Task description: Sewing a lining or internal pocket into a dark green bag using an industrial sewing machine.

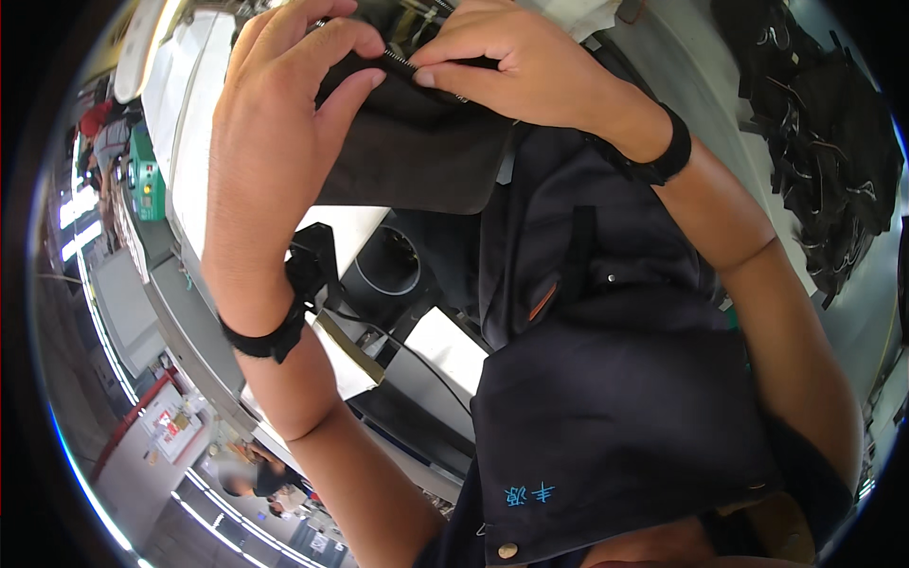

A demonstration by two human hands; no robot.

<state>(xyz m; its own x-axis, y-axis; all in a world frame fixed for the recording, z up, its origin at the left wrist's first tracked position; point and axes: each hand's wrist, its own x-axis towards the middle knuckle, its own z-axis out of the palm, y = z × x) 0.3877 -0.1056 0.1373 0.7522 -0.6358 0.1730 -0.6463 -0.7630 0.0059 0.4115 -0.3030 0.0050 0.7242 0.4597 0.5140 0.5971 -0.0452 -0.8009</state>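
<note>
A black fabric piece [417, 156] with a metal-toothed zipper [400, 61] along its upper part hangs between my hands. My left hand [279, 114] pinches the zippered edge from the left, thumb and index finger close together. Just to the right, my right hand [511, 66] grips the same zipper between thumb and fingers. The two hands are a short gap apart, and the lower part of the fabric drops flat below them. What lies behind the fabric at the top is mostly hidden.
A dark apron [615, 407] covers my front. Below the fabric are a dark round opening [388, 260], white panels and a black cable [407, 350]. Black pieces [824, 161] pile up at the far right. A green machine [145, 175] stands at left, with people beyond.
</note>
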